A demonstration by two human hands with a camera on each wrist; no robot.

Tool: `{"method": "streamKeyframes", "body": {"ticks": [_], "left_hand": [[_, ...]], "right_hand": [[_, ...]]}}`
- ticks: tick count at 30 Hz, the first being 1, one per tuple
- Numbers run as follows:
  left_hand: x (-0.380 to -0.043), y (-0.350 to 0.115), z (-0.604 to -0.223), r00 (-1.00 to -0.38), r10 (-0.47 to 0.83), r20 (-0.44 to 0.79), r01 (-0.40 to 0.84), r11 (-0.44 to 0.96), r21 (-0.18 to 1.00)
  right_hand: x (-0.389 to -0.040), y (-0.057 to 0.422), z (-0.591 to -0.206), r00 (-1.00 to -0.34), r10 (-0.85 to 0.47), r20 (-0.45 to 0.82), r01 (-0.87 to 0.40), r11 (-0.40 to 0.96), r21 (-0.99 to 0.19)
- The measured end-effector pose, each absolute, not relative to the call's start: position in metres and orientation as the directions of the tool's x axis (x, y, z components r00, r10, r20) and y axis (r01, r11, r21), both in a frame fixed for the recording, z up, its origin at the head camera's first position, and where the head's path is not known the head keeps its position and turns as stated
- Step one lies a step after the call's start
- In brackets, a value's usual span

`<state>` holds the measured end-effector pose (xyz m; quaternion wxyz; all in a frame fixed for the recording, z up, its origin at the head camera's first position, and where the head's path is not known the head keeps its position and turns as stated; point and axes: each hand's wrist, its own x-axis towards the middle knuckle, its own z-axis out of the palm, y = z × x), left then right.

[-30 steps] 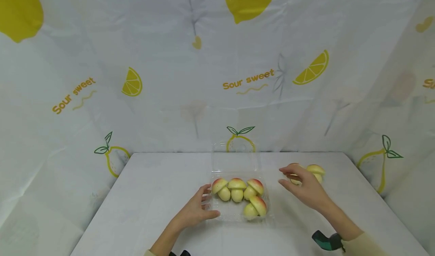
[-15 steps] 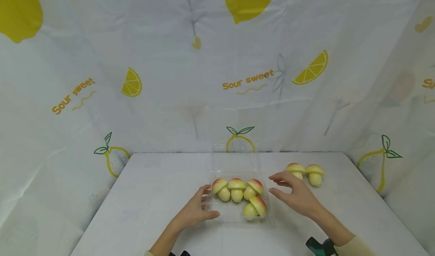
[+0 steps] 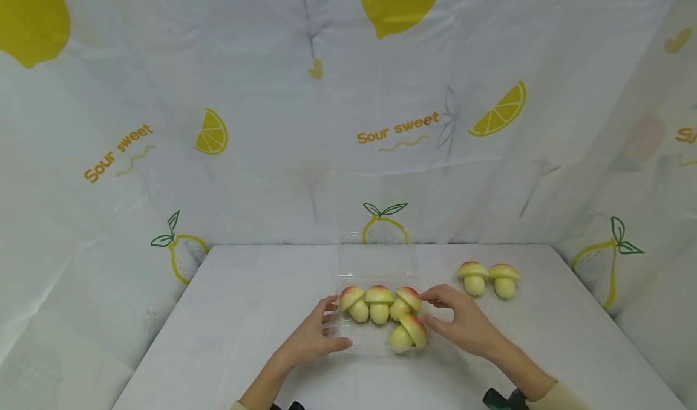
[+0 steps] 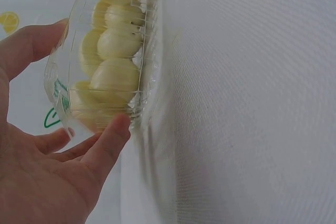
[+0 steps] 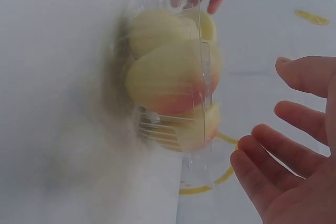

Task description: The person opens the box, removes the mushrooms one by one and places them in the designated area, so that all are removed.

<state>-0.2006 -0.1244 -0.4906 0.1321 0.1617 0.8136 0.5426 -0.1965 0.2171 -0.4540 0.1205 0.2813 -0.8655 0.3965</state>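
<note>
A clear plastic clamshell box (image 3: 363, 339) with its lid (image 3: 376, 259) raised at the back stands in mid-table. Inside are several yellow mushroom-shaped pieces (image 3: 379, 304) with red-tinged caps, three in a back row and one at the front right. My left hand (image 3: 313, 336) grips the box's left side, its thumb at the front rim and fingers along the wall, as the left wrist view (image 4: 58, 166) shows. My right hand (image 3: 463, 322) is by the box's right edge with nothing in it. Seen from the right wrist, its fingers (image 5: 273, 156) are spread and relaxed, apart from the box wall.
Two more mushroom-shaped pieces, a left one (image 3: 474, 278) and a right one (image 3: 504, 281), stand side by side at the table's back right. A white cloth (image 3: 245, 313) covers the table. Behind it hangs a lemon-print curtain (image 3: 261, 126).
My right hand has moved left and toward me, from in front of the two loose pieces to the box's right edge. Those pieces are fully visible now. My left hand has stayed put.
</note>
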Motion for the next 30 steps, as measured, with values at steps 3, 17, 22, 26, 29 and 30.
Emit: {"method": "streamKeyframes", "body": {"ticks": [3, 17, 22, 26, 29, 30], "left_hand": [[-0.200, -0.124, -0.491, -0.915, 0.401, -0.044, 0.115, 0.363, 0.925], [-0.200, -0.124, -0.491, -0.914, 0.405, -0.040, 0.117, 0.356, 0.927], [-0.201, -0.124, -0.491, -0.914, 0.403, -0.041, 0.117, 0.358, 0.926], [-0.201, -0.124, -0.492, -0.914, 0.403, -0.043, 0.114, 0.357, 0.927], [-0.200, -0.124, -0.492, -0.916, 0.400, -0.043, 0.112, 0.357, 0.928], [-0.200, -0.124, -0.492, -0.916, 0.398, -0.043, 0.112, 0.358, 0.927]], "right_hand": [[-0.196, 0.215, -0.457, -0.800, -0.417, 0.431, -0.599, 0.527, -0.602], [-0.198, 0.209, -0.463, -0.732, -0.561, 0.386, -0.669, 0.485, -0.563], [-0.200, 0.205, -0.465, -0.723, -0.592, 0.357, -0.666, 0.457, -0.590], [-0.201, 0.201, -0.470, -0.708, -0.601, 0.372, -0.679, 0.432, -0.594], [-0.201, 0.198, -0.472, -0.702, -0.605, 0.375, -0.682, 0.419, -0.600], [-0.201, 0.197, -0.472, -0.702, -0.607, 0.372, -0.680, 0.416, -0.604]]}}
